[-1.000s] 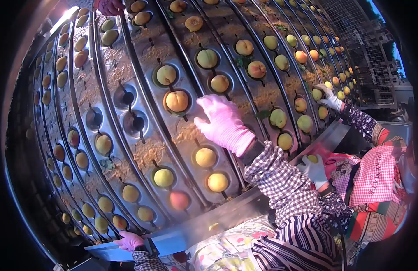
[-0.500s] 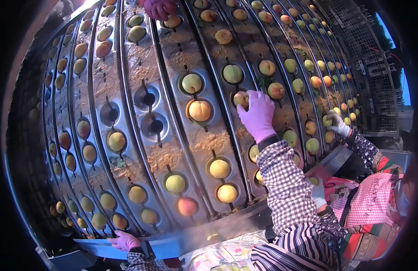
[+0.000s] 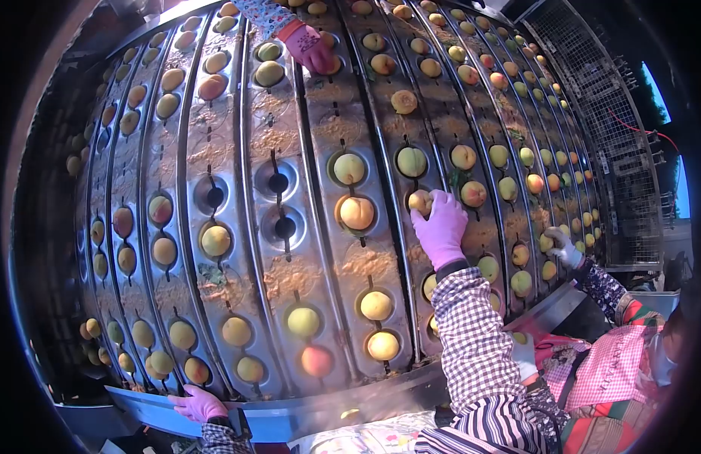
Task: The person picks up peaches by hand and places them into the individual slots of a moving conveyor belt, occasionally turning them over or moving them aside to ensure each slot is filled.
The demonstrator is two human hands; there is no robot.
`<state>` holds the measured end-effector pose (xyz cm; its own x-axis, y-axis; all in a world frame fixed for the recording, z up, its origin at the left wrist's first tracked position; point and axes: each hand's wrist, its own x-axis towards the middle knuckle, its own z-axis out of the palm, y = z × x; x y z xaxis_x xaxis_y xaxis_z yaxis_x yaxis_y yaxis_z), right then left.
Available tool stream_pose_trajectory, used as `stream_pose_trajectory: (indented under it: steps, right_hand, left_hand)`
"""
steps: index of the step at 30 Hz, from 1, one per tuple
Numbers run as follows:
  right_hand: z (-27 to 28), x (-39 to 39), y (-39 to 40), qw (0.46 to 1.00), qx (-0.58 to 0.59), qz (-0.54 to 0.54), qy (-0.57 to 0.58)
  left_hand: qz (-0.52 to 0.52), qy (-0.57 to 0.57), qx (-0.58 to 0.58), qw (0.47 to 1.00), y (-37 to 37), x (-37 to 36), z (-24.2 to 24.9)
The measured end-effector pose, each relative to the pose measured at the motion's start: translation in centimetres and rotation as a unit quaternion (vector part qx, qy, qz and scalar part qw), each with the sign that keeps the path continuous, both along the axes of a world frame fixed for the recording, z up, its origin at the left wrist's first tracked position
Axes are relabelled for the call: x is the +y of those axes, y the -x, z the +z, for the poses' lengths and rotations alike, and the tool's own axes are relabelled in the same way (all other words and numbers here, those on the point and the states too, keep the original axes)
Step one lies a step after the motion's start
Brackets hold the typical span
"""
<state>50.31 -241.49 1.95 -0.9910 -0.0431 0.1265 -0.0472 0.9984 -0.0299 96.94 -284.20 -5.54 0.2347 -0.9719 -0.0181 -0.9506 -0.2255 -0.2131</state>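
My right hand (image 3: 441, 228), in a lilac glove and a checked sleeve, reaches over the metal conveyor. Its thumb and fingers are closed on a small yellow-red peach (image 3: 420, 201) at a cup in one of the slats. Just above that fruit sits a greenish peach (image 3: 412, 161), and a redder peach (image 3: 474, 194) lies to the right. At the lower left, my left hand (image 3: 201, 404), also gloved, rests on the blue-lit metal rail (image 3: 271, 421) with its fingers stretched out and nothing in them.
Peaches fill many paired cups; two bare cups (image 3: 284, 225) show dark holes. Pulp smears the slats. A co-worker's pink glove (image 3: 311, 50) touches a peach at the top. On the right, another person's white-gloved hand (image 3: 566, 248) reaches in. A wire guard (image 3: 593, 113) stands behind.
The view has shifted, so the conveyor appears lower and farther right. More of the far co-worker's hand and sleeve shows. My right hand stays on the same peach; my left remains at the rail.
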Motion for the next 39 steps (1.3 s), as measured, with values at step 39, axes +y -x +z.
stream_pose_trajectory:
  steps: [39]
  right_hand:
    - [1.4,-25.5,-7.2,0.918,-0.085,0.379,0.078]
  left_hand:
    - [-0.026,0.047,0.075,0.996,2.0,1.9,1.8]
